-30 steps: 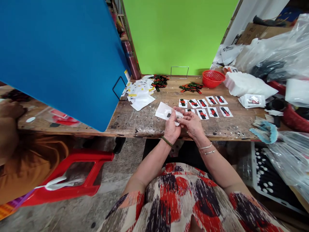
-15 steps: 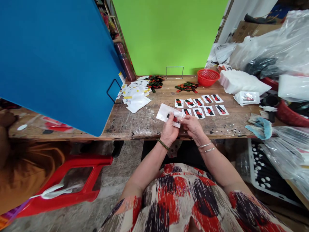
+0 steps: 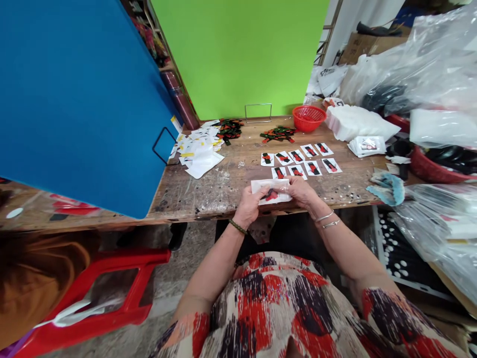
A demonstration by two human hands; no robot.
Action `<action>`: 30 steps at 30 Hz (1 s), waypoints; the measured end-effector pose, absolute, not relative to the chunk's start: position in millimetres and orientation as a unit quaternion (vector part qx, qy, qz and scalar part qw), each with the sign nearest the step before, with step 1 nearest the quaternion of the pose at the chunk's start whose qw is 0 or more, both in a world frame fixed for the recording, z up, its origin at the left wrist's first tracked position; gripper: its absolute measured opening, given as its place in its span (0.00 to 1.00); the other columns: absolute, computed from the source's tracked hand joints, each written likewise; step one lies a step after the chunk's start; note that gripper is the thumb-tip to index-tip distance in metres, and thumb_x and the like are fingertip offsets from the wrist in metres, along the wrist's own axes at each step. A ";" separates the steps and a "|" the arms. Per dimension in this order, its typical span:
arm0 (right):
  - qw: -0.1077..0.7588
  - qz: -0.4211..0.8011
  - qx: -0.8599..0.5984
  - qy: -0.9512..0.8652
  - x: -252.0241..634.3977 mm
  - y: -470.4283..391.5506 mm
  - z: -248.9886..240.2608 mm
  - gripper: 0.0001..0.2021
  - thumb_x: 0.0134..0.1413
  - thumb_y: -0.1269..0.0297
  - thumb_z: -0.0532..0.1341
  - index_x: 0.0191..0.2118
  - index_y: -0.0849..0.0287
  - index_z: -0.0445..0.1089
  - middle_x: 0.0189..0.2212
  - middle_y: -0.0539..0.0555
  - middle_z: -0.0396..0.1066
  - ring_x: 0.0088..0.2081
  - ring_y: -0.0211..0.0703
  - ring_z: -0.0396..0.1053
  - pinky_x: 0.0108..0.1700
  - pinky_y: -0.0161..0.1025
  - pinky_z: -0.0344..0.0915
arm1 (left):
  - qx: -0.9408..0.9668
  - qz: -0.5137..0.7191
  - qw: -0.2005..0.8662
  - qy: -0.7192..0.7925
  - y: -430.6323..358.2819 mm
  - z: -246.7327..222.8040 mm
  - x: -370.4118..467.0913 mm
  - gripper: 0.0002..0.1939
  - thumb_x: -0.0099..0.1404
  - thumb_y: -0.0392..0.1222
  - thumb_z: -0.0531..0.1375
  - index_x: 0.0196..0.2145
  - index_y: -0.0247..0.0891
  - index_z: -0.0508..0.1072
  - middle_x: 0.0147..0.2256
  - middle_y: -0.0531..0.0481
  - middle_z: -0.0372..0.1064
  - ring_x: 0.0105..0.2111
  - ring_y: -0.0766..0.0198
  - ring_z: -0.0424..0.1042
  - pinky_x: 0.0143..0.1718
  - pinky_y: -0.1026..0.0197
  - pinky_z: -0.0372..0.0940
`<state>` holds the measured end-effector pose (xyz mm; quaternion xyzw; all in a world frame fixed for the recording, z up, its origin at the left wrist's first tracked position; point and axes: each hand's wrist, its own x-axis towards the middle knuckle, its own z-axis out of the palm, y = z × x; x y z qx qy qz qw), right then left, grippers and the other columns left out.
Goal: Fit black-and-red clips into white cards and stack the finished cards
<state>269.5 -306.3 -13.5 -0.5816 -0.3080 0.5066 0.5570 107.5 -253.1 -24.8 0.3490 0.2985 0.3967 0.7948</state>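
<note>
Between my two hands, over the table's front edge, is a small clear plastic bag (image 3: 282, 197) with a white card and red and black pieces showing in it. My left hand (image 3: 249, 205) grips its left end, thumb on top over the black piece. At the right end my right hand (image 3: 302, 191) pinches the bag's edge. Just beyond the bag, white cards (image 3: 313, 168) lie in two rows, each bearing a red piece and a dark piece. Behind them sits a loose pile of red and dark green pieces (image 3: 279, 134).
A red basket (image 3: 309, 119) and a stack of filled bags (image 3: 367, 146) stand at the right. White cards (image 3: 203, 149) heap at the left beside a darker pile (image 3: 230, 129). A blue panel (image 3: 82, 99) and a green panel (image 3: 238, 54) wall off the table. A blue rag (image 3: 389, 189) hangs near the edge.
The bag has turned from slanted to nearly level and come closer to me. My right hand has moved to its right end. The whole view has shifted slightly.
</note>
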 end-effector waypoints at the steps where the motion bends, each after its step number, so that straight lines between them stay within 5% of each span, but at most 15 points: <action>1: 0.546 0.521 -0.572 -0.322 272.6 -306.8 -11.5 0.24 0.19 0.57 0.79 0.26 0.60 0.72 0.21 0.49 0.73 0.23 0.38 0.68 0.27 0.35 0.65 | 0.361 0.401 0.787 0.300 -253.2 -25.8 107.0 0.18 0.42 0.42 0.76 0.31 0.32 0.79 0.29 0.48 0.78 0.27 0.65 0.74 0.34 0.63 0.70; 8: 0.483 0.493 -0.598 -0.409 285.5 -310.0 3.2 0.20 0.28 0.57 0.76 0.18 0.60 0.65 0.14 0.45 0.64 0.17 0.30 0.57 0.20 0.30 0.52 | 0.600 0.251 0.700 0.297 -243.5 -15.1 98.3 0.20 0.41 0.47 0.75 0.30 0.33 0.80 0.25 0.51 0.75 0.22 0.68 0.69 0.24 0.66 0.62; 14: 0.516 0.540 -0.543 -0.385 291.3 -319.4 6.2 0.21 0.42 0.45 0.70 0.34 0.59 0.73 0.31 0.53 0.74 0.28 0.37 0.68 0.29 0.35 0.67 | 0.613 0.326 0.642 0.326 -237.0 -12.4 108.0 0.17 0.46 0.51 0.71 0.25 0.34 0.74 0.22 0.53 0.71 0.19 0.70 0.64 0.22 0.67 0.58; 19: 0.501 0.388 -0.612 -0.473 294.1 -325.2 -0.2 0.16 0.47 0.50 0.66 0.27 0.59 0.67 0.22 0.48 0.66 0.25 0.35 0.60 0.28 0.34 0.60 | 0.652 0.283 0.641 0.289 -241.5 -4.9 123.7 0.18 0.46 0.49 0.71 0.32 0.35 0.76 0.29 0.51 0.75 0.26 0.66 0.69 0.28 0.65 0.63; 23: 0.475 0.232 -0.656 -0.538 299.7 -327.3 7.8 0.13 0.50 0.56 0.62 0.23 0.58 0.64 0.21 0.47 0.61 0.28 0.36 0.58 0.31 0.35 0.55 | 0.667 0.309 0.619 0.277 -235.2 -1.0 147.3 0.15 0.53 0.51 0.66 0.25 0.35 0.74 0.22 0.54 0.68 0.23 0.69 0.63 0.25 0.66 0.58; 30: 0.636 0.340 -0.585 -0.370 330.2 -331.4 1.8 0.19 0.44 0.47 0.67 0.32 0.56 0.64 0.25 0.47 0.66 0.25 0.37 0.61 0.30 0.36 0.61 | 0.628 0.360 0.640 0.258 -238.5 -7.1 216.0 0.15 0.56 0.51 0.62 0.23 0.36 0.71 0.21 0.56 0.64 0.20 0.71 0.59 0.22 0.66 0.55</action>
